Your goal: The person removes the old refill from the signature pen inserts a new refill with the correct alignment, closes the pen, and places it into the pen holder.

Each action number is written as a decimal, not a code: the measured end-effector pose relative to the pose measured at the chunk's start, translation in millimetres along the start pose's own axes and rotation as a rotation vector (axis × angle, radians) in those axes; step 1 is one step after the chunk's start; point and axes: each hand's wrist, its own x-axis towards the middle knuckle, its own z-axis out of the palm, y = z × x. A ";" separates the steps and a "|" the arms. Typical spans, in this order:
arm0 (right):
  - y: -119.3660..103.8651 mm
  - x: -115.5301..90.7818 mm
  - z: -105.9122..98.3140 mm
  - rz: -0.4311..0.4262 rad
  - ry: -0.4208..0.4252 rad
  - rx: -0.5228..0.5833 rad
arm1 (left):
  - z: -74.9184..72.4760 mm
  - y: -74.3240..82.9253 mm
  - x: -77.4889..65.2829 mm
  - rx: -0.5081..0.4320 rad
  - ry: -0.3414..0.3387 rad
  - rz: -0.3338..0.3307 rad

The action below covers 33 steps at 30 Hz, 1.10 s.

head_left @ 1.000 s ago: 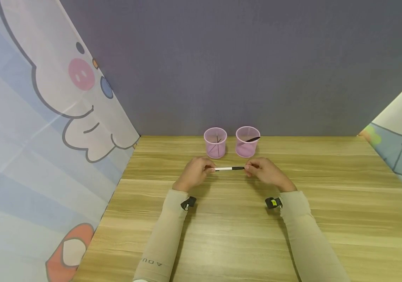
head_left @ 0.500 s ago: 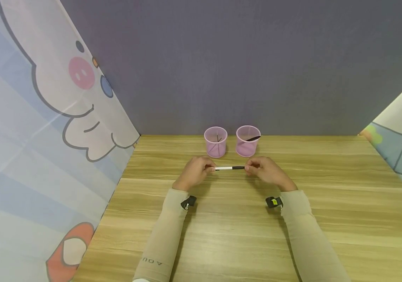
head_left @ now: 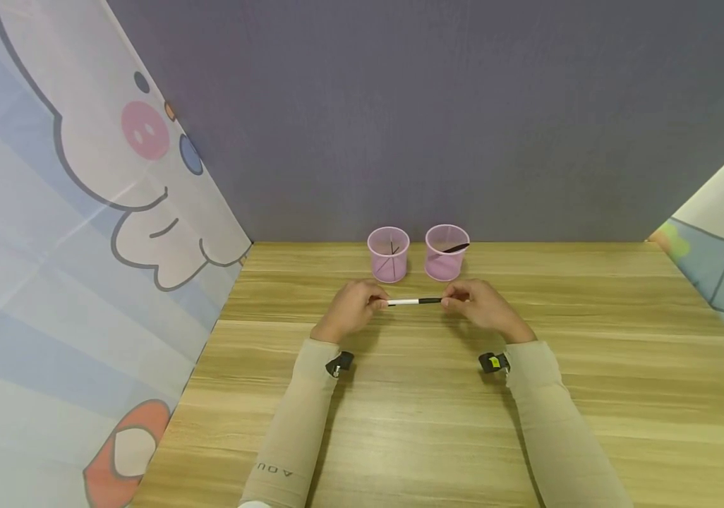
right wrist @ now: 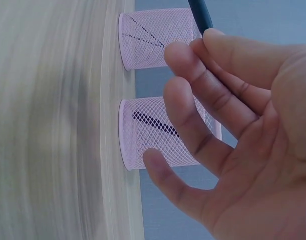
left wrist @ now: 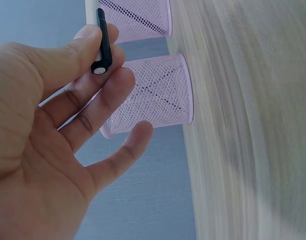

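A ballpoint pen [head_left: 408, 302] with a white barrel and a black front part is held level between my two hands above the table. My left hand [head_left: 351, 310] pinches its clip end between thumb and fingers; the black clip [left wrist: 104, 42] shows in the left wrist view. At the other end, my right hand [head_left: 479, 310] pinches the black tip section [right wrist: 200, 14], and the very tip is hidden by the fingers. On both hands the outer fingers spread away from the pen.
Behind the hands stand two pink mesh cups. Thin dark sticks are in the left cup [head_left: 379, 271]; the right cup [head_left: 443, 272] has one thicker black slim object [head_left: 457, 249] leaning on its rim. A grey wall [head_left: 438, 127] rises behind the wooden table [head_left: 413, 423].
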 end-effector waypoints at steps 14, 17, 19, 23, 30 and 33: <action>-0.5 0.8 1.3 0.006 0.036 0.000 | 0.5 -0.5 -0.6 -0.007 0.000 -0.006; -0.3 0.9 1.6 0.009 0.034 -0.002 | 0.6 -0.5 -0.5 -0.006 0.002 -0.004; -0.5 0.7 1.7 0.009 0.034 0.001 | 0.7 -0.6 -0.5 -0.006 0.001 -0.003; -1.4 0.7 1.8 0.009 0.036 0.005 | 0.5 -0.1 -0.6 -0.010 -0.003 -0.007; -1.6 1.3 2.5 0.018 0.046 -0.006 | 0.3 0.6 -0.4 -0.007 -0.006 -0.010; -1.6 1.4 2.6 0.021 0.047 -0.008 | 0.5 0.6 -0.1 -0.008 -0.008 -0.015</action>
